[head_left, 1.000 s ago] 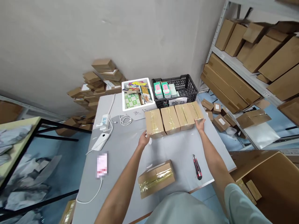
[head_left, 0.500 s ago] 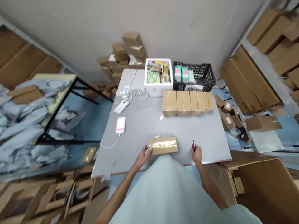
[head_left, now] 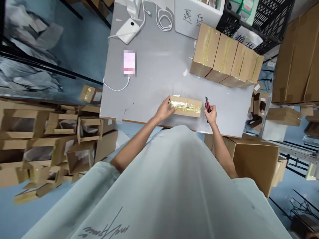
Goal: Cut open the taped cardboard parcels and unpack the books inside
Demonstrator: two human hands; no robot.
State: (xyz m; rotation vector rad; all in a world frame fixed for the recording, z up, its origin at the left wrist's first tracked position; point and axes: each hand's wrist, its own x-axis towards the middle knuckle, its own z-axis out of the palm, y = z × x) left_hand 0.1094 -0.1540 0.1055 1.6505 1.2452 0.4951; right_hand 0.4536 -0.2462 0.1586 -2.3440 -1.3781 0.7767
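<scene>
A small cardboard box with shiny tape along its top lies near the front edge of the table. My left hand grips its left end, thumb on the near side and fingers at the far corner. Just past the box's right end, my right hand is closed around a red and black box cutter that points away from me. The cutter is apart from the box. Whether its blade is out, I cannot tell.
Several taped boxes stand in a row at the table's back right, before a white bin and a black crate. A phone on a cable and a white power bank lie left. A large open carton stands below right.
My view has tilted down and come closer to the table. My left hand has closed on the box's end. My right hand with the cutter has moved nearer the box.
</scene>
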